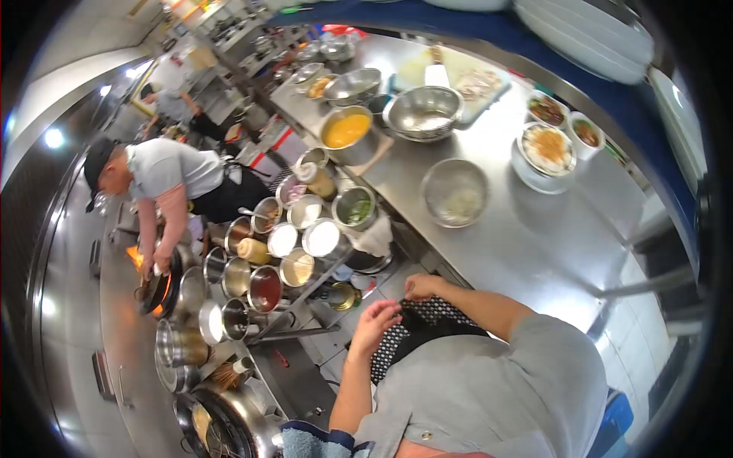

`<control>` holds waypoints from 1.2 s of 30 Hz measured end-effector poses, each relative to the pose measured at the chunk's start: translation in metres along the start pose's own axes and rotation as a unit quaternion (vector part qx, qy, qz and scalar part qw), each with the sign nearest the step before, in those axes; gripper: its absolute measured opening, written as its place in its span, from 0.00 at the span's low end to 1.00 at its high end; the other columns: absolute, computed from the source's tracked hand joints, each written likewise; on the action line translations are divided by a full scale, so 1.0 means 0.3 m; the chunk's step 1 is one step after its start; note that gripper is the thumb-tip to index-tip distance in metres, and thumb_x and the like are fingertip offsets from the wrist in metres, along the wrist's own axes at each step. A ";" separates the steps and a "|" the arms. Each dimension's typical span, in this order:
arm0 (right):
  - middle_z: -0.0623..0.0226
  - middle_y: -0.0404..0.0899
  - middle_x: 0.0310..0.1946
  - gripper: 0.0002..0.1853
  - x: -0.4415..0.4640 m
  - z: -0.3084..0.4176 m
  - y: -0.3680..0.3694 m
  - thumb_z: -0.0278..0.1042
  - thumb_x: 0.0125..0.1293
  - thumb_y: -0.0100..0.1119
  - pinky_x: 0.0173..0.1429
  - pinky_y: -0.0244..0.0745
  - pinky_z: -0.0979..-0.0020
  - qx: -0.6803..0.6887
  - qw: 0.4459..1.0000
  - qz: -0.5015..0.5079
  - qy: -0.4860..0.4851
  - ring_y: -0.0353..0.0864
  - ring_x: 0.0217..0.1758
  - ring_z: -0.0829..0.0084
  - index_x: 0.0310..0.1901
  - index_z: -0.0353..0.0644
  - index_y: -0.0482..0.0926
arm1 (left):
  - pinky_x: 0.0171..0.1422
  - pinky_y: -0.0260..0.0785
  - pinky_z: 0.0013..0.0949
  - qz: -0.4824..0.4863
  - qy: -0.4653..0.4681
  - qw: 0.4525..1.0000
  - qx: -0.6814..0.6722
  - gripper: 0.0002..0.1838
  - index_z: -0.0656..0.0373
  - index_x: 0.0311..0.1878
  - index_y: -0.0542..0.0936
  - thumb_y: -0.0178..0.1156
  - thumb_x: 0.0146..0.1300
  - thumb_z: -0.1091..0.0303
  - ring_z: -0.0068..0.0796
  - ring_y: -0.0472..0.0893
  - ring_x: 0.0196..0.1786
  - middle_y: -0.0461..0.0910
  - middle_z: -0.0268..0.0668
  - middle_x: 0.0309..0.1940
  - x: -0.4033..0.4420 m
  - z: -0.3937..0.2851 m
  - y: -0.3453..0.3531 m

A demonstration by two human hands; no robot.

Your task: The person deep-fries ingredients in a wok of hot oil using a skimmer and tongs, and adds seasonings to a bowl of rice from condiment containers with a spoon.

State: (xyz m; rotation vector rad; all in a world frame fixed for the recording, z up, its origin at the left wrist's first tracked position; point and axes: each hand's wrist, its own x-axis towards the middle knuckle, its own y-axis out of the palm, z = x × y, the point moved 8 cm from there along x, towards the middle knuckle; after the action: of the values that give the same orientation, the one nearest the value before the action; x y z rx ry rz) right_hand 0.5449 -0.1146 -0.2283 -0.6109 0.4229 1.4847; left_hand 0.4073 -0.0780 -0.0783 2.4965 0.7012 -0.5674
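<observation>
The black apron with white polka dots (389, 349) sat at the wearer's waist, right by both hands. The left hand (373, 327) was loosely curled, half open, nothing visible in it. The right hand (422, 287) looked closed near the apron's edge, though I couldn't tell if it had any cloth. I'd guess that fabric was light, floppy and tough, best pinched along an edge. The shiny stainless-steel desk (508, 256) carried a round silver metal bowl (438, 183); across the cramped kitchen, a grey-shirted co-worker (172, 169) leaned over flames.
</observation>
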 end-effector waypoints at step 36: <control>0.65 0.76 0.24 0.34 0.166 -0.251 0.231 0.34 0.62 0.61 0.23 0.74 0.68 0.038 0.980 0.107 0.162 0.77 0.21 0.69 0.66 0.39 0.57 | 0.55 0.72 0.36 -0.148 0.069 0.919 0.359 0.23 0.63 0.53 0.75 0.60 0.57 0.61 0.40 0.80 0.49 0.80 0.47 0.47 -0.364 0.228 -0.328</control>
State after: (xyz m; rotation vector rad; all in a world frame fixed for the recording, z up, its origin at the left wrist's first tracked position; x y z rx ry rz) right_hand 0.4869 -0.1228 -0.3258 -0.7675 0.8170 1.5679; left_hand 0.2485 -0.0815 -0.1110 3.1502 1.0943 -0.8924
